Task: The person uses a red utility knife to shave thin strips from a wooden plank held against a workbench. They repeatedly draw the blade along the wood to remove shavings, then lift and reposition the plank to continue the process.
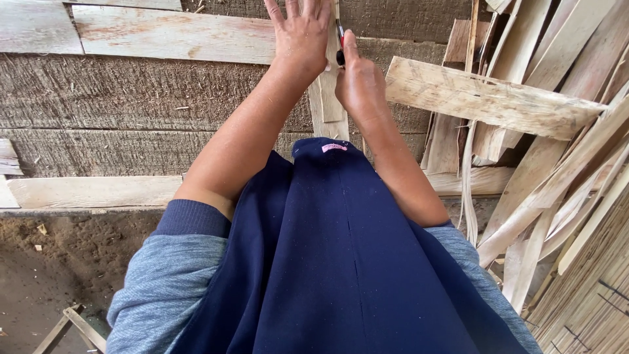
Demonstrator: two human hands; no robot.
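Left hand (300,33) flat, fingers spread wide, pinning upright wooden strip (329,98) at far centre. Right hand (359,82) closed around red-handled tool (340,44), just beside left. Likely risk: slipping tool nicking left thumb.

Left hand (301,29) flat on upright wood strip (329,98), right hand (359,82) just right of it, gripping marker (340,46) against strip. Plank bench (131,98) beneath both. Heap of wood slats (544,151) to right, loose board (485,97) lying across it.
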